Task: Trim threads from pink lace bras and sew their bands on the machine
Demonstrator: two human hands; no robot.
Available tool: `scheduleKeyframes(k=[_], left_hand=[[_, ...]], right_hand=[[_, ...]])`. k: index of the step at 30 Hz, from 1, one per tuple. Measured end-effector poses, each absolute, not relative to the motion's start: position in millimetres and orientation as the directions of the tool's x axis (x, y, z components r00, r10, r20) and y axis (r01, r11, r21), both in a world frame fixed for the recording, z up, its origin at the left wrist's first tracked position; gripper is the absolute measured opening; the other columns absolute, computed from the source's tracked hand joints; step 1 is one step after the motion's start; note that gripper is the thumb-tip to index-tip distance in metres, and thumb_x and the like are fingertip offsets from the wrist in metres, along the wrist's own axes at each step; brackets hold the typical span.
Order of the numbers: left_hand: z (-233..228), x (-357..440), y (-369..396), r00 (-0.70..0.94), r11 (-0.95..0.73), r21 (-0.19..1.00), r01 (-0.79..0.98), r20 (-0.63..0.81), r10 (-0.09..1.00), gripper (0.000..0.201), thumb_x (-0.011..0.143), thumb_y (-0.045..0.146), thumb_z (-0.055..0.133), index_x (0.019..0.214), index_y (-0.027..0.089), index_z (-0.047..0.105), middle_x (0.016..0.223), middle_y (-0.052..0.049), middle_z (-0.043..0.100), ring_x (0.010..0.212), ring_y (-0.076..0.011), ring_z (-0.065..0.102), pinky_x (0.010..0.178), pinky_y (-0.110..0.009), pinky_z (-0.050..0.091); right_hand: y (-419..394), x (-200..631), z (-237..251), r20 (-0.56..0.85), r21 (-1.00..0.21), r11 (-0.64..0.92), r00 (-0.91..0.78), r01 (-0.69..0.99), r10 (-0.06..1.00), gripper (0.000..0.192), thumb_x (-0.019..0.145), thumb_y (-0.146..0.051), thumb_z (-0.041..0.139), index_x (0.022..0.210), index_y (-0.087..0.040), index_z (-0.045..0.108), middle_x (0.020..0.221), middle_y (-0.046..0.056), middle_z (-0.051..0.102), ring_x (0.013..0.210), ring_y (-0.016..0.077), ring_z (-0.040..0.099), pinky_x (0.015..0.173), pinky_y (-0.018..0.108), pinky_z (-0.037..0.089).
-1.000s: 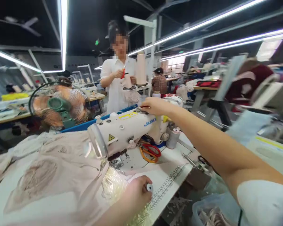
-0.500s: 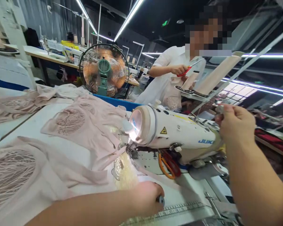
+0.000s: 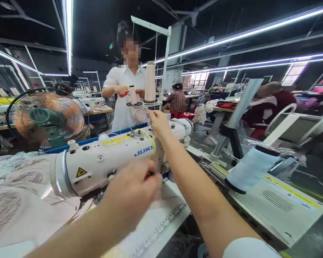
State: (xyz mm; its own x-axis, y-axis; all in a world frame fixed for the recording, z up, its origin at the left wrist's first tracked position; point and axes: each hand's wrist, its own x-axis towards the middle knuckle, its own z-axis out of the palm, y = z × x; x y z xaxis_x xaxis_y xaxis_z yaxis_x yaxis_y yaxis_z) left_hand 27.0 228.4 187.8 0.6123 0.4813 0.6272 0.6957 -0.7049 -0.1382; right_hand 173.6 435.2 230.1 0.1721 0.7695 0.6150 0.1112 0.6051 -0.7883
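Observation:
My right hand (image 3: 159,123) is raised over the top of the white JUKI sewing machine (image 3: 118,150), thumb and fingers pinched on a small silvery piece that looks like a bobbin. My left hand (image 3: 136,181), smeared by motion, is closed in front of the machine's arm. Something small and dark shows between its fingers; half a second ago it looked like a round metal part with a hole. Pale pink garments (image 3: 24,193) with stringy lace lie left of the machine head. The needle area is mostly hidden behind my left forearm.
A large fan (image 3: 47,116) stands behind at left. Beyond the machine a person in white (image 3: 127,79) holds red-handled scissors. Thread cones (image 3: 150,82) stand on a rack. A ruler strip (image 3: 161,229) runs along the table's front edge; a pale blue roll (image 3: 251,168) is at right.
The view has swung right, bringing in the roll and the floor. My left hand has risen from the tabletop to the machine's arm. My right hand stays pinched above the machine.

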Motion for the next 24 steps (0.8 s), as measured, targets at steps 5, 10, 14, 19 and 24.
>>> scheduleKeyframes(k=[5,10,14,19,24], left_hand=[[275,50,318,0.331,-0.391,-0.037,0.919,0.608,0.722,0.023,0.077,0.032,0.064,0.097,0.022,0.072,0.100,-0.008,0.059,0.106,-0.0279,0.049,0.095,-0.043,0.039],[278,46,356,0.206,-0.262,0.056,0.964,0.468,0.859,0.026,0.075,0.036,0.064,0.092,0.020,0.074,0.085,-0.009,0.064,0.095,-0.0281,0.056,0.089,-0.039,0.041],[281,46,349,0.119,-0.203,0.186,0.961,0.387,0.915,0.029,0.075,0.036,0.063,0.094,0.018,0.074,0.079,-0.005,0.069,0.076,-0.0215,0.061,0.071,-0.031,0.046],[286,46,348,0.022,-0.138,0.368,0.920,0.303,0.953,0.034,0.069,0.040,0.068,0.095,0.019,0.073,0.075,-0.001,0.069,0.068,-0.0162,0.060,0.058,-0.024,0.044],[283,40,357,0.030,-0.155,0.472,0.868,0.262,0.965,0.036,0.064,0.039,0.071,0.094,0.019,0.072,0.079,-0.001,0.069,0.068,-0.0134,0.059,0.060,-0.022,0.044]], right_hand=[[428,174,235,0.587,-0.808,0.553,0.185,0.203,0.788,0.022,0.086,-0.035,0.048,0.077,-0.017,0.056,0.077,0.002,0.060,0.076,0.0156,0.054,0.069,0.026,0.039],[420,177,244,0.568,-0.816,0.525,0.163,0.243,0.807,0.020,0.087,-0.029,0.049,0.073,-0.017,0.057,0.077,0.003,0.062,0.076,0.0165,0.054,0.072,0.028,0.039],[417,178,248,0.559,-0.820,0.517,0.151,0.245,0.815,0.020,0.087,-0.029,0.050,0.073,-0.018,0.056,0.075,0.002,0.061,0.075,0.0161,0.055,0.071,0.027,0.039],[412,179,248,0.545,-0.828,0.504,0.141,0.245,0.827,0.019,0.088,-0.030,0.050,0.077,-0.017,0.057,0.080,0.003,0.062,0.077,0.0162,0.056,0.072,0.027,0.039],[410,179,247,0.551,-0.820,0.504,0.138,0.271,0.823,0.018,0.087,-0.031,0.052,0.077,-0.017,0.057,0.081,0.003,0.062,0.076,0.0156,0.055,0.071,0.027,0.039]])
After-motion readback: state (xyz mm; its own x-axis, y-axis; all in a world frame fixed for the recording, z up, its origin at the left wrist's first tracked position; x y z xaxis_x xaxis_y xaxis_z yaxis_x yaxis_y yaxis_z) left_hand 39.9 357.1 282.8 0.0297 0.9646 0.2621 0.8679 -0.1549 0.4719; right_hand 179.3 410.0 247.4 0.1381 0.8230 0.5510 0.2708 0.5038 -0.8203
